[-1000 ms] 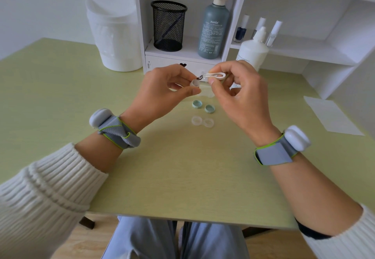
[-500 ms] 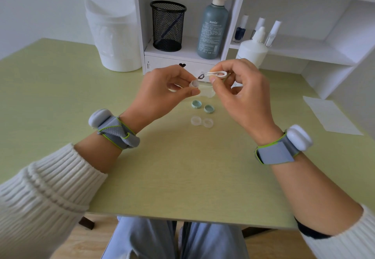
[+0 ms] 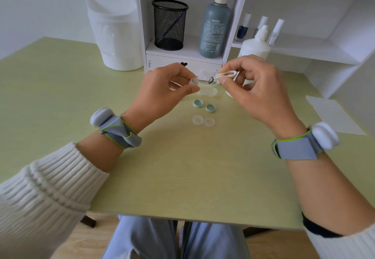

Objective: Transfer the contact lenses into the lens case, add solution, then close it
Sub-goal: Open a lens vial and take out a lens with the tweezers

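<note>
My left hand (image 3: 168, 90) pinches a small clear lens blister (image 3: 194, 80) above the table. My right hand (image 3: 257, 88) grips white tweezers (image 3: 226, 75) whose tips pinch a dark contact lens (image 3: 211, 79), now clear of the blister and a little to its right. Below the hands, the clear lens case (image 3: 203, 121) lies open on the green table, with its two teal caps (image 3: 204, 105) just behind it. A white solution bottle (image 3: 256, 45) stands behind my right hand.
A clear plastic tray (image 3: 207, 92) lies under the hands. A white shelf unit (image 3: 182, 56) holds a black mesh cup (image 3: 170, 24) and a grey-green bottle (image 3: 214, 25). A white bin (image 3: 115, 25) stands at the back left, and paper (image 3: 334, 114) lies at right.
My right hand has drawn the tweezers to the right, out of the blister, with the dark lens in their tips. My left hand has stayed about where it was.
</note>
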Available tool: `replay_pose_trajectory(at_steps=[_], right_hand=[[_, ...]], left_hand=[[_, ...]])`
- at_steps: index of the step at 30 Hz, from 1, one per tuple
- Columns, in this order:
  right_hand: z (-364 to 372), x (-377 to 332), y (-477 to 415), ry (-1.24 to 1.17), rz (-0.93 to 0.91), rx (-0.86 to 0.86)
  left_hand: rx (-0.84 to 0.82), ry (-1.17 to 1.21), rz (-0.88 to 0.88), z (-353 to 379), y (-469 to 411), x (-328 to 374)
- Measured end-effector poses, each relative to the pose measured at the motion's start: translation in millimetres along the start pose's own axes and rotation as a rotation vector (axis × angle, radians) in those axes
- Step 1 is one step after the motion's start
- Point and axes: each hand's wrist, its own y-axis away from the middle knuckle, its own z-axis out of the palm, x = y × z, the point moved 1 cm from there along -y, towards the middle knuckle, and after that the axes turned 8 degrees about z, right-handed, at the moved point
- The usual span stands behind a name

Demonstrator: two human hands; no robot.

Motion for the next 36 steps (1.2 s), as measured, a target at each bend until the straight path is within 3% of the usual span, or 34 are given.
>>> replay_pose_trajectory(at_steps=[11, 36], right_hand=[[3, 12, 2, 0.267, 0.022, -0.424], [14, 19, 7, 0.353, 0.041, -0.54]], left_hand=[[-0.007, -0.014, -0.018, -1, 1, 0], [-0.013, -0.022, -0.018, 0, 0, 0]])
